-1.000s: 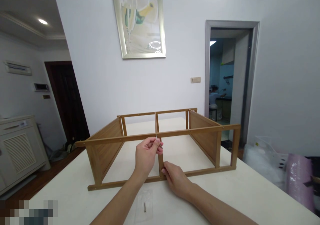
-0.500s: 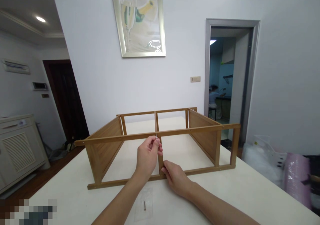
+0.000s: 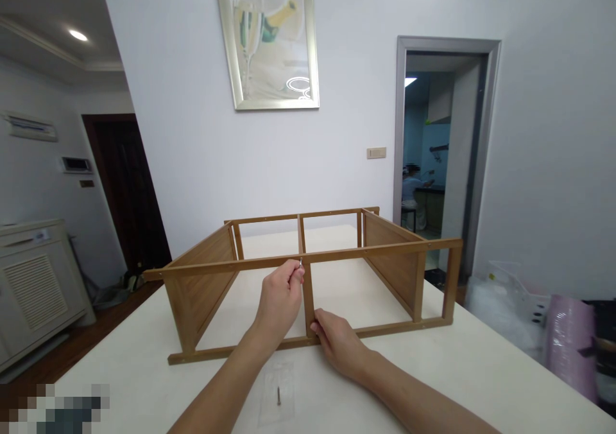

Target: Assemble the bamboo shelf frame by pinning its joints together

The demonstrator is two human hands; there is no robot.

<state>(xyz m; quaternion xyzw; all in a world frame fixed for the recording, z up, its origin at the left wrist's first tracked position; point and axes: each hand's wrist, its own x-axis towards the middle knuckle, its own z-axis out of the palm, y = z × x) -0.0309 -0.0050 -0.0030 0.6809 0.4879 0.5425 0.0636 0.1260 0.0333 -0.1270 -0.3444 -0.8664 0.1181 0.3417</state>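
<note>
A bamboo shelf frame (image 3: 385,250) lies on its side on a white table (image 3: 462,370). My left hand (image 3: 278,300) is closed in a pinch on a small metal screw or key (image 3: 301,263), held at the top rail where the middle upright (image 3: 308,296) meets it. My right hand (image 3: 337,341) grips the foot of that upright at the bottom rail, fingers closed round the wood.
A clear plastic bag with a dark screw (image 3: 278,396) lies on the table near me. Clear bags and a pink roll (image 3: 572,344) sit at the right. A white cabinet (image 3: 33,280) stands left. Another person works in the far room through the doorway (image 3: 423,190).
My left hand has shifted slightly up and left, bringing the small metal piece closer to the joint on the top rail. My right hand has stayed at the upright's foot.
</note>
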